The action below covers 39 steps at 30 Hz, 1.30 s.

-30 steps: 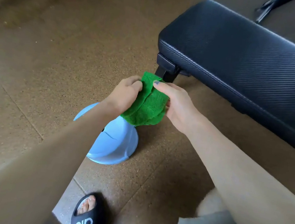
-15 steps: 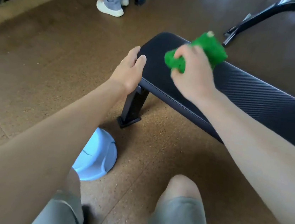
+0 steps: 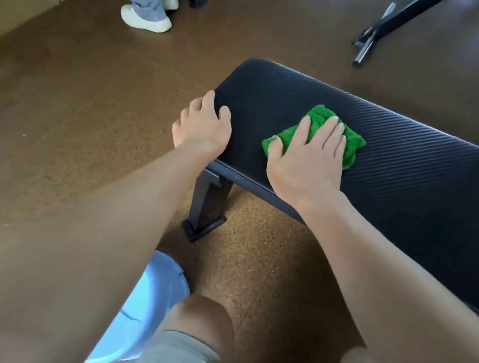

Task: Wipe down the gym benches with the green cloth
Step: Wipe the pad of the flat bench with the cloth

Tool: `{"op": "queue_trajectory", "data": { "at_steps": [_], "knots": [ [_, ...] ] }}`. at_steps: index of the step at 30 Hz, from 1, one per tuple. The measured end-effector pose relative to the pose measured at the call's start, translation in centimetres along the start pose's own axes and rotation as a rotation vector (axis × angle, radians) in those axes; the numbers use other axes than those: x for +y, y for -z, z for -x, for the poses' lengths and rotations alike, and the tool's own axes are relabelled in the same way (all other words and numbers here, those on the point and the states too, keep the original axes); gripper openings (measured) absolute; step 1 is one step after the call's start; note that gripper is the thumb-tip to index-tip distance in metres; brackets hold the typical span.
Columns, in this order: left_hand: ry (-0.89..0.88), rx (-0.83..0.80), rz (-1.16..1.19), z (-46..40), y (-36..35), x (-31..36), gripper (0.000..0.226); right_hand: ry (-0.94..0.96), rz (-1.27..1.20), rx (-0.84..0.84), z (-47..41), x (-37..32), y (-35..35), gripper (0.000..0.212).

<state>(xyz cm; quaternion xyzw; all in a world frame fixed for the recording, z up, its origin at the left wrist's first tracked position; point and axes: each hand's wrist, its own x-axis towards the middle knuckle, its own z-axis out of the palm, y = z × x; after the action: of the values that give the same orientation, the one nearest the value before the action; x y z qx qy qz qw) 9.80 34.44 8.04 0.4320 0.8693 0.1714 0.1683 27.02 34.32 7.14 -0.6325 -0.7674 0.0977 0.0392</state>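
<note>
A black padded gym bench (image 3: 408,172) with ribbed upholstery runs from the centre to the right edge on a black metal leg (image 3: 208,204). The folded green cloth (image 3: 320,131) lies flat on the pad near its left end. My right hand (image 3: 307,156) presses down on the cloth, palm flat and fingers spread over it. My left hand (image 3: 203,125) grips the bench's left end corner, fingers curled over the edge.
A light blue plastic basin (image 3: 140,314) sits on the brown cork floor by my knees. Another person's legs and white shoes (image 3: 145,20) stand at the back. A black equipment frame (image 3: 380,29) is at the upper right; dark weights lie at the far left.
My right hand brought the cloth from mid-air down onto the bench pad and flattened on it. My left hand let go of the cloth and took the bench's end.
</note>
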Motion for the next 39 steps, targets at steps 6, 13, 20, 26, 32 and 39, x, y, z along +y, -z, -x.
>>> {"op": "queue_trajectory", "data": {
  "at_steps": [6,13,20,26,32,39],
  "knots": [
    [0.008,0.23,-0.029,-0.2,-2.1,-0.1,0.051,0.033,0.01,-0.017,-5.1,-0.5,0.2,0.069],
    [-0.01,0.221,-0.021,-0.4,-2.1,-0.5,0.052,0.062,-0.008,-0.054,-6.0,-1.5,1.1,0.066],
    [-0.046,0.233,0.001,0.1,-2.2,-1.0,0.052,0.202,0.003,-0.132,4.0,-3.1,1.3,0.071],
    [-0.024,0.245,0.015,-0.2,-2.5,-1.0,0.051,0.2,-0.018,-0.085,-4.3,-2.3,1.4,0.064],
    [-0.005,0.251,0.031,-0.2,-2.6,-0.9,0.051,0.134,-0.055,-0.037,-5.8,-4.1,0.8,0.063],
    [-0.02,0.243,0.033,0.0,-2.5,-1.2,0.052,0.297,-0.057,-0.082,-0.3,-3.5,0.8,0.061]
  ]
}}
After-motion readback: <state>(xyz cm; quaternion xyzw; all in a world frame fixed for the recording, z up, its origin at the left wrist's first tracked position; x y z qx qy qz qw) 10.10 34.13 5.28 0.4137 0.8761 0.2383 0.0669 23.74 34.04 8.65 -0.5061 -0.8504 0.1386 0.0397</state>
